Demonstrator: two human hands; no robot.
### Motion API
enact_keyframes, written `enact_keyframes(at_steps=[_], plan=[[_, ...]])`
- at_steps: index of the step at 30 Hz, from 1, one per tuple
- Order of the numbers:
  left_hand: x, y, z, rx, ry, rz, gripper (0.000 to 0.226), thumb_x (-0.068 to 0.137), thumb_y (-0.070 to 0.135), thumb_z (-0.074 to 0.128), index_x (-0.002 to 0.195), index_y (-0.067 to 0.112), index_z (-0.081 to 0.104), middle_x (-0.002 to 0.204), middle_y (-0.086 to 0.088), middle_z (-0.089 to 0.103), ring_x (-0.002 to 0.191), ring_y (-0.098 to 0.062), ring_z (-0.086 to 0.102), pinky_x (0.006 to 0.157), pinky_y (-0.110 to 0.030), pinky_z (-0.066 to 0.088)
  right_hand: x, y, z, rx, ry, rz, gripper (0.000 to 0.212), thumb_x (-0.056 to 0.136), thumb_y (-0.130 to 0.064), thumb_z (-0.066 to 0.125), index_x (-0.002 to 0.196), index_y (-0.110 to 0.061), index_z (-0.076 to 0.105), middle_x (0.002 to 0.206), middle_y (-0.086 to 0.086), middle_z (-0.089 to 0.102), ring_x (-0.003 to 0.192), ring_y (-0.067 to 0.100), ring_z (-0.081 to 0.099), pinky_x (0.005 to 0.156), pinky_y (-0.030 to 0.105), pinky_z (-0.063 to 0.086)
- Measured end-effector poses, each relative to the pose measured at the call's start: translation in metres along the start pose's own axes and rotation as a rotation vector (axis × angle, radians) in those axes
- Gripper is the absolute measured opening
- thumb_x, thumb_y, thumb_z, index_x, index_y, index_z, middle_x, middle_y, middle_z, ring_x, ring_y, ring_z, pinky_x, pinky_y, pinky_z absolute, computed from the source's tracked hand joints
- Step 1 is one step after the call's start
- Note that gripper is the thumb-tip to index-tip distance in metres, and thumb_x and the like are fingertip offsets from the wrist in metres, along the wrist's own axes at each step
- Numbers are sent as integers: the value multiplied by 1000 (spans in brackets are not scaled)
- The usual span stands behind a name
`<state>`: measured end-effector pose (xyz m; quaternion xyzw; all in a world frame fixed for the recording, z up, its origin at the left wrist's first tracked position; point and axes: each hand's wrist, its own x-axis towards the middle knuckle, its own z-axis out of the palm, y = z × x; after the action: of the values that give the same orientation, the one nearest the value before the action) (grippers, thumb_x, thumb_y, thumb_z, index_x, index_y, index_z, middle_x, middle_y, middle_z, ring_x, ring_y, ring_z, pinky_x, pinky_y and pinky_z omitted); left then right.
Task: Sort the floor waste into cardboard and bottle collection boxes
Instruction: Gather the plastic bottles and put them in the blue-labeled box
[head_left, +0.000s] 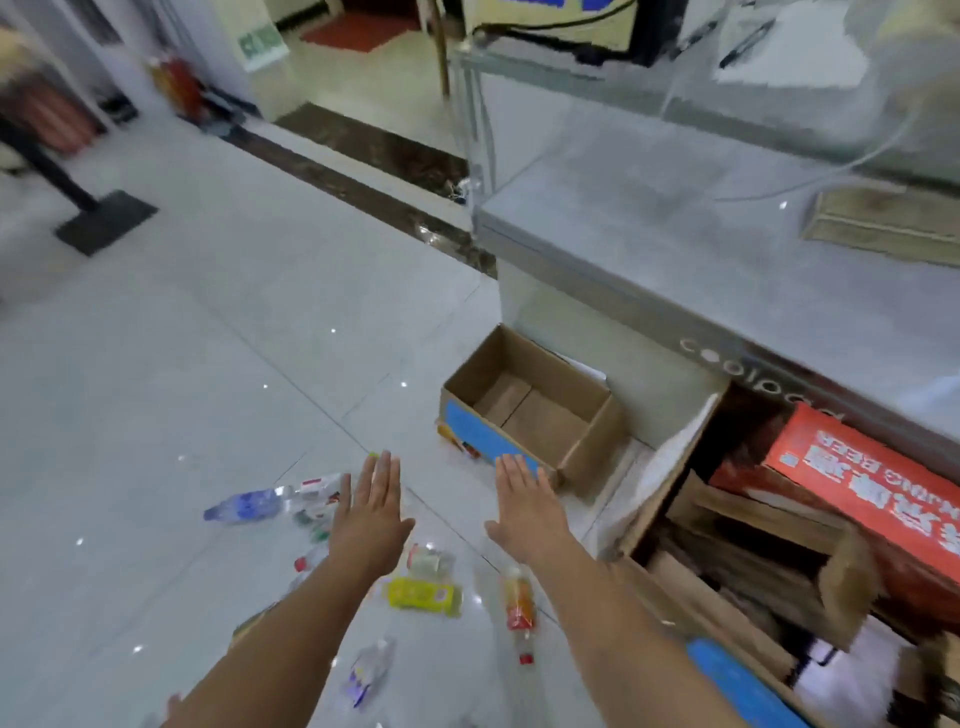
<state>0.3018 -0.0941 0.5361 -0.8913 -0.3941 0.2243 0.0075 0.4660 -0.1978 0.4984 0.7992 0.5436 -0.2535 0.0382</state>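
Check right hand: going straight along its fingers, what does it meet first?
Probably the open brown cardboard box with the blue front panel: the right hand points flat fingers at its near wall. Height is unclear, so it might clear the rim instead.

Pale glossy tiled floor (208, 338), dark stone band (363, 156) on the far side. On it: open cardboard box (535, 415) with a blue face; beside it, second box (753, 561) packed with cardboard. Scattered near: blue-label bottle (249, 504), yellow-label bottle (423, 596), orange-label bottle (519, 605).
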Motion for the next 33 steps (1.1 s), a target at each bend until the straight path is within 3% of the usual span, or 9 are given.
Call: enact_keyframes(at_steps=[2,3,7,11,17,21,25,28,33], plan=[[6,-41,46,-16,37,-81,96,58,46,86,131,-6,53,143,-18,47,127,-35,52,103,-50,40,34,-32,32,-20,-3,-60,81,98,-43,41,152,-6,-7,162,9,-8,150,23,-7,122,41,-1],[9,-56,73,-54,-4,-130,96,62,47,84,135,-5,49,147,-17,41,130,-34,49,106,-50,36,50,-44,53,-24,-15,-86,81,98,-42,41,153,-6,-7,162,8,-8,150,22,-6,121,40,-1],[34,-85,217,-131,-96,-236,83,98,47,37,146,5,-18,151,-5,-26,149,-27,-8,119,-47,0,117,-69,171,-96,-81,-183,79,98,-38,41,153,-7,-7,162,7,-8,150,20,-6,121,38,-2],[83,-73,374,-219,-232,-351,81,100,48,29,150,6,-18,157,-8,-26,147,-25,-20,118,-46,-10,194,-64,310,-170,-144,-250,80,98,-42,39,153,-6,-7,162,7,-9,150,19,-7,121,37,-2],[173,-79,526,-65,-170,-200,93,94,37,52,151,13,-17,159,-4,-23,148,-25,-15,119,-43,-6,306,-32,450,-283,-156,-316,84,98,-48,36,151,-5,-13,160,9,-17,149,20,-14,121,38,-4],[196,-95,575,63,-144,-84,98,88,19,59,153,16,-13,159,-5,-23,148,-26,-14,119,-41,-5,340,-22,490,-256,-138,-369,93,91,-52,47,153,-5,-3,161,10,2,150,21,5,121,39,4],[183,-98,585,-2,-169,-37,87,86,18,63,154,22,10,160,-7,-21,149,-26,-7,120,-40,14,331,-21,502,-189,-106,-272,79,83,-53,56,141,-7,30,136,11,49,125,28,48,102,38,36],[177,-84,583,-79,-217,-1,80,84,19,65,151,22,20,162,-5,-10,149,-25,6,114,-38,26,323,-26,502,-43,-176,-159,67,78,-46,65,128,-10,39,127,9,52,117,27,53,93,39,44],[191,-63,591,-147,-264,3,60,84,26,66,137,14,40,139,-6,45,128,-26,43,96,-35,39,332,-32,507,160,-188,-98,71,75,-30,70,133,-11,34,129,11,43,121,29,48,91,37,46]])
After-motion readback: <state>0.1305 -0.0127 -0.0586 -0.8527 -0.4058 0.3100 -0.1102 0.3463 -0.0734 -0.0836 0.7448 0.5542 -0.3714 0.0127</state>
